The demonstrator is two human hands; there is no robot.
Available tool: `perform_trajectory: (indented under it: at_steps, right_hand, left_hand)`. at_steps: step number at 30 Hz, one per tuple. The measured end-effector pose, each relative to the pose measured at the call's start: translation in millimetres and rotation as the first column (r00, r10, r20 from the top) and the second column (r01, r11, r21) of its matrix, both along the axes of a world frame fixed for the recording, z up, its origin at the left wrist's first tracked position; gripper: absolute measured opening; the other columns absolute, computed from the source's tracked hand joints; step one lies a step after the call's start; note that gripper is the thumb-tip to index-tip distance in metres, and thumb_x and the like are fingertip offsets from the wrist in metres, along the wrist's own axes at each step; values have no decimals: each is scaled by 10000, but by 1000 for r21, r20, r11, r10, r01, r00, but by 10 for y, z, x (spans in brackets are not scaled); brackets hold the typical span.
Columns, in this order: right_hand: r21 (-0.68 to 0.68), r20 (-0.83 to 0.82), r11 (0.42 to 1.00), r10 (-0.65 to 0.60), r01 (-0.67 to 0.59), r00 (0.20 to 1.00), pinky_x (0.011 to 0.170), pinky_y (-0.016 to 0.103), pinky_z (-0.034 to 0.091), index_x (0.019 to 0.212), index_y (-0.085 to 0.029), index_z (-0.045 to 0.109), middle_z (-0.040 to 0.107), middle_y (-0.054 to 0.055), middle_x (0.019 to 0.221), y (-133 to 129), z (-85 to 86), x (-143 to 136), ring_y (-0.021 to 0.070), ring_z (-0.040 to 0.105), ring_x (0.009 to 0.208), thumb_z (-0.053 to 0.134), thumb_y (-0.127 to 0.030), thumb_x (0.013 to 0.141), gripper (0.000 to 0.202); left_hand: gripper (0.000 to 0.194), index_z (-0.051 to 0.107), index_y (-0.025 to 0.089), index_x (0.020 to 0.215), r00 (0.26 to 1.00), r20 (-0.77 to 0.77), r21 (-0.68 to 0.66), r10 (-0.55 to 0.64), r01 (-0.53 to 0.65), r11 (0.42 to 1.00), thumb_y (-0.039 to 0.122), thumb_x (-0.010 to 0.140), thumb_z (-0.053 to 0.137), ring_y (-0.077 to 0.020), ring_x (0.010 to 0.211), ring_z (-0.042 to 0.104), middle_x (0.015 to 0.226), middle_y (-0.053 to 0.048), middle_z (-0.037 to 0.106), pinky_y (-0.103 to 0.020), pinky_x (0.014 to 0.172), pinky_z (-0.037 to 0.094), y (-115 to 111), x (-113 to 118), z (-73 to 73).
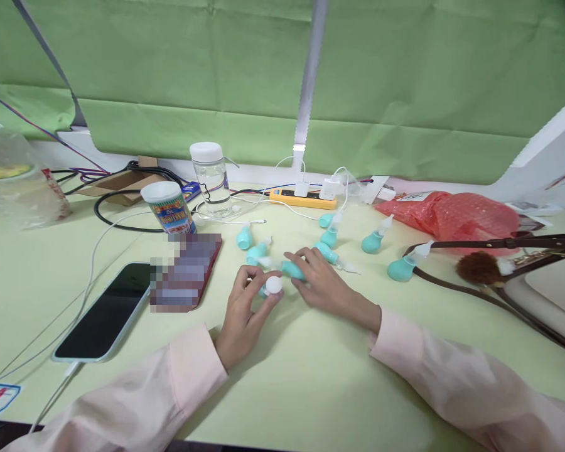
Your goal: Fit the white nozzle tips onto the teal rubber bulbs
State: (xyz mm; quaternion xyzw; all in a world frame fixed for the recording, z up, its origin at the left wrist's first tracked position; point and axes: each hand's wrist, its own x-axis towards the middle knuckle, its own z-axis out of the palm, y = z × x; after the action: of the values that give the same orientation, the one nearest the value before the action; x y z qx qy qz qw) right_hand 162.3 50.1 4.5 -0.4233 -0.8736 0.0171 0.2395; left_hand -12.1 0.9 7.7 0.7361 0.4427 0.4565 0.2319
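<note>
Between the thumb and fingers of my left hand [249, 307] is a small piece with a round white end [274, 285] facing me; some teal shows behind it. My right hand [322, 282] has its thumb and fingers around a teal bulb nasal aspirator [292, 270] lying on its side, its pale tip pointing left. Close behind the right fingers lies another aspirator [328, 252]. More teal bulbs with clear tips are spread around: one aspirator [257, 253] behind my left hand, another [371, 242] to the right, and one [402, 269] farther right.
A black-screened phone [110, 314] on a cable and a dark red phone [186, 273] lie left. Behind them stand a printed cup [168, 207] and a clear bottle [211, 182]. A yellow power strip [306, 199], a red plastic bag [461, 216] and a bag strap [499, 243] lie beyond.
</note>
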Motion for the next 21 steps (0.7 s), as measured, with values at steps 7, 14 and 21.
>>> perform_trajectory:
  at_steps: [7, 14, 21]
  right_hand:
    - [-98, -311, 983, -178, 154, 934, 723, 347, 465, 1036, -148, 426, 532, 93, 949, 247, -181, 112, 194, 551, 806, 500, -210, 744, 307]
    - [-193, -393, 971, -211, 145, 895, 711, 327, 496, 1008, -169, 440, 597, 73, 937, 252, -190, 116, 178, 607, 782, 551, -219, 702, 330]
    - [-269, -453, 946, -292, 183, 843, 704, 345, 509, 1072, -165, 435, 622, 107, 941, 46, -70, 156, 185, 623, 772, 576, -239, 687, 416]
  left_hand:
    - [167, 574, 154, 912, 997, 72, -69, -11, 16, 997, 249, 792, 507, -140, 765, 494, 810, -29, 528, -253, 679, 393, 116, -21, -24]
    - [167, 584, 145, 751, 977, 211, -143, 20, 11, 990, 279, 670, 645, -133, 690, 534, 761, -24, 596, -262, 657, 443, 89, -8, -46]
    - [154, 551, 137, 671, 951, 309, -152, -30, 81, 985, 249, 654, 656, -114, 636, 515, 700, -16, 560, -259, 619, 476, 62, 3, -53]
